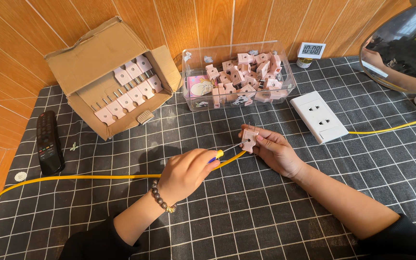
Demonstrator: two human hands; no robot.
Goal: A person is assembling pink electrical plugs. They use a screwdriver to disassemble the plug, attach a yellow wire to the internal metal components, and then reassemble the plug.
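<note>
My right hand (275, 151) holds a small pink plug (250, 137) upright above the checked cloth. A yellow cable (87, 177) runs from the plug leftwards across the table. My left hand (185, 173) grips a screwdriver (227, 150) with a yellow and blue handle, its thin metal tip pressed against the side of the plug. A beaded bracelet sits on my left wrist.
A clear plastic bin (188, 72) full of pink plugs stands at the back. A tipped cardboard box (97, 58) with rows of pink plugs lies back left. A white socket block (318, 117) with a yellow cable, a black remote (48, 142), a small timer (311, 50) and a round mirror (403, 43) are around.
</note>
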